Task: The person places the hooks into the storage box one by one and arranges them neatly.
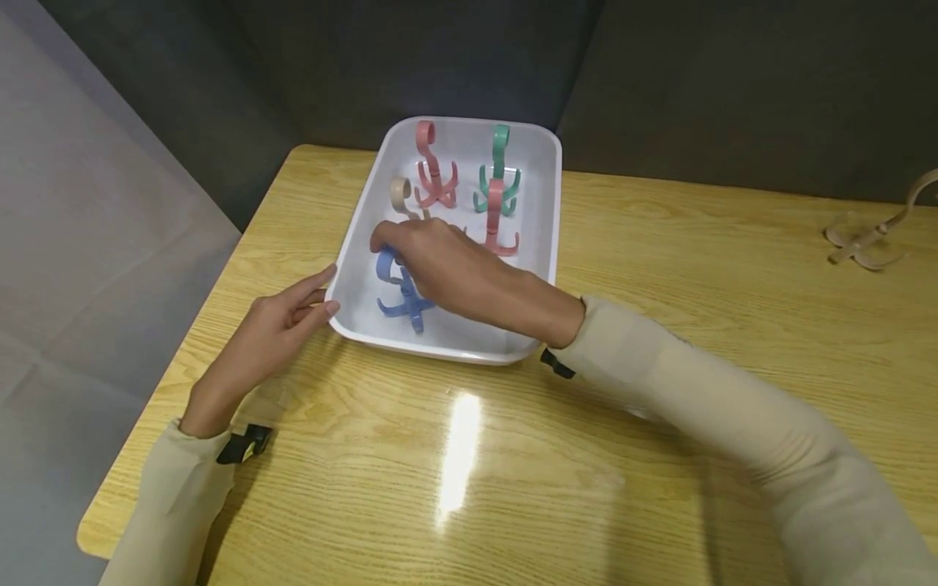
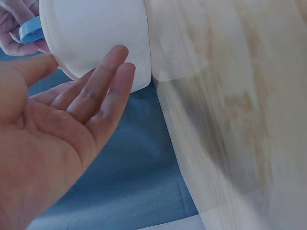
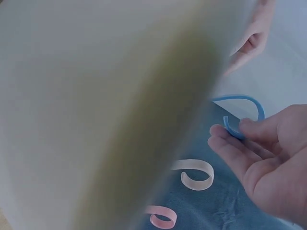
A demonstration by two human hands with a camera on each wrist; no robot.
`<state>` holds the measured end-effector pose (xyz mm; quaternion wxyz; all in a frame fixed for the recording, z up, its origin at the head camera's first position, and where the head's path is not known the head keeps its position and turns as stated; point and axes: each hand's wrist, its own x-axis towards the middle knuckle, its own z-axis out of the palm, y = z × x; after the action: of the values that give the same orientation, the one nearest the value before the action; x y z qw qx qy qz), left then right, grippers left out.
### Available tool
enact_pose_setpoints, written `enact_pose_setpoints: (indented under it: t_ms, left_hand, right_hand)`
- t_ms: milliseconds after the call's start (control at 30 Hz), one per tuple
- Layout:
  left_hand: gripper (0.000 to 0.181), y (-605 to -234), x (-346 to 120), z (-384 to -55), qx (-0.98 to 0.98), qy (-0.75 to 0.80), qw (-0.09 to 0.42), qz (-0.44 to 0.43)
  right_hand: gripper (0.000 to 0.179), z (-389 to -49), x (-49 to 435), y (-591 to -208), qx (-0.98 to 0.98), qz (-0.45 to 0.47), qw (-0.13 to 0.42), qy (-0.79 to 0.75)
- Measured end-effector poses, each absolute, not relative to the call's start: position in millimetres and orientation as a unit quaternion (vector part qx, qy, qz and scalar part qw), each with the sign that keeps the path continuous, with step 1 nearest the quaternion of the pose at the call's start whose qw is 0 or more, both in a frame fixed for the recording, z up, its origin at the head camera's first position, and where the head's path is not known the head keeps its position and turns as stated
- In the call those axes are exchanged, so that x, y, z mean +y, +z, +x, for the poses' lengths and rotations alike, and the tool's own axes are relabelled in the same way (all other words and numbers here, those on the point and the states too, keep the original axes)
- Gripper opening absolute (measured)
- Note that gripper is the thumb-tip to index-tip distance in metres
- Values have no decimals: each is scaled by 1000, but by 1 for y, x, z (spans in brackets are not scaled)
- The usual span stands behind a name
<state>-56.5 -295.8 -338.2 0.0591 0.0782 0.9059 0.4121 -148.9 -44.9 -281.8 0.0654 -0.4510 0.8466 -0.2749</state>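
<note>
In the head view, several multi-pronged hanging hooks stand in a white tray (image 1: 344, 321). My right hand (image 1: 454, 268) reaches over the tray and pinches the curled top of a blue hook (image 1: 407, 305) between thumb and fingertips; the right wrist view shows the blue curl (image 3: 249, 98) at the fingertips. At the tray's left rim, my left hand (image 1: 274, 330) touches the edge with thumb and fingers. Its fingers look fairly straight in the left wrist view. Close behind my right hand is a beige hook (image 1: 401, 194), partly hidden by it.
Two pink hooks, one at the tray's back left (image 1: 436, 183) and one at its right (image 1: 495, 216), stand near a green hook (image 1: 500, 167). A beige hook (image 1: 868, 242) lies on the wooden table (image 1: 696, 244) at the far right. Behind the table hangs a dark curtain (image 1: 440, 57).
</note>
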Motion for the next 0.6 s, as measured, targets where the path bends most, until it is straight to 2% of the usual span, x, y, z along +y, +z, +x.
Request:
enact_pose_setpoints:
  t_ms: [367,600]
  left_hand:
    - [56,-336,-295,-57,909,406,60,76]
    - [56,-337,-296,-58,909,407,59,74]
  right_hand:
    - [40,-146,-42,-278,855,-435,74,-272]
    - [43,-147,-36,-275,853,-439,59,-275]
